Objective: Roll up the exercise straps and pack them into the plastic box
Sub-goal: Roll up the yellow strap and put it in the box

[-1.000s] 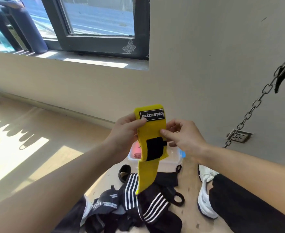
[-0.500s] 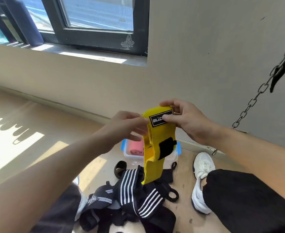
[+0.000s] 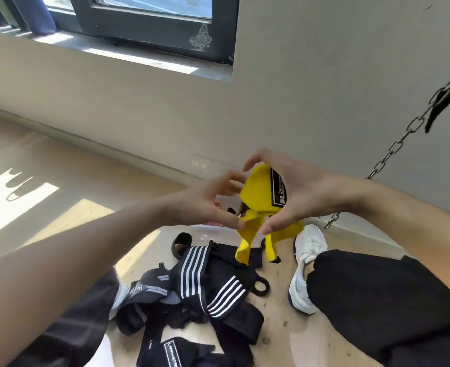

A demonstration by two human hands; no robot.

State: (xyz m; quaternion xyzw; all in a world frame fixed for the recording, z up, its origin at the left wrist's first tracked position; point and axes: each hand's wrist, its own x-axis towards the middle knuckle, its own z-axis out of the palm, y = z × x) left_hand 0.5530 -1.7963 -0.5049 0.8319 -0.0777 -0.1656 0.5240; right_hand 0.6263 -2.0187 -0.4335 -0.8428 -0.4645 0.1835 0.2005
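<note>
Yellow strap (image 3: 255, 198): one, clasped by two grips: left grip (image 3: 205, 207), right grip (image 3: 306, 194).

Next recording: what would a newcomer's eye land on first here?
The bright yellow strap stands out mid-frame, bunched between the left hand and right hand, its ends dangling. Below it a tangle of black straps with white stripes lies on the floor, and a metal chain slants down at the right edge.

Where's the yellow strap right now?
Head view, centre right: yellow strap held between left hand and right hand, above the black straps, beside the white shoe.
</note>
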